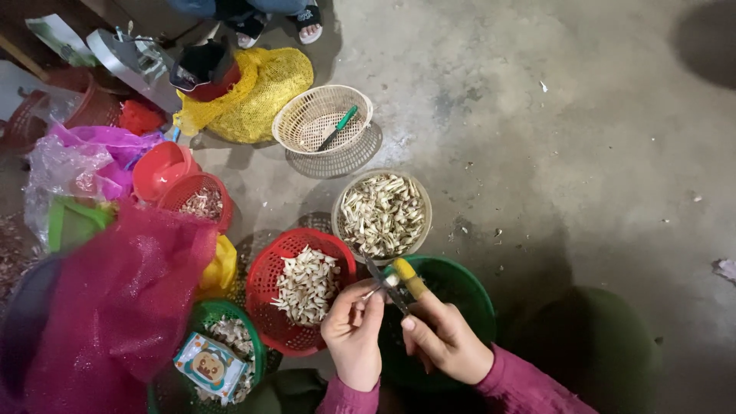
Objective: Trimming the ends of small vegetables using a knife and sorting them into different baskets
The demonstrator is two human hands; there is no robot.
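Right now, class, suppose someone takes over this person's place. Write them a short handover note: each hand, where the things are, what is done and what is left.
Left hand: fingers pinch a small pale clove.
Right hand: grips a yellow-handled knife, blade at the clove, over the green basket.
Done: pale peeled pieces lie in the red basket and the beige basket.
Left: the clove in hand is not yet trimmed; the pink mesh sack lies at the left, contents not visible.
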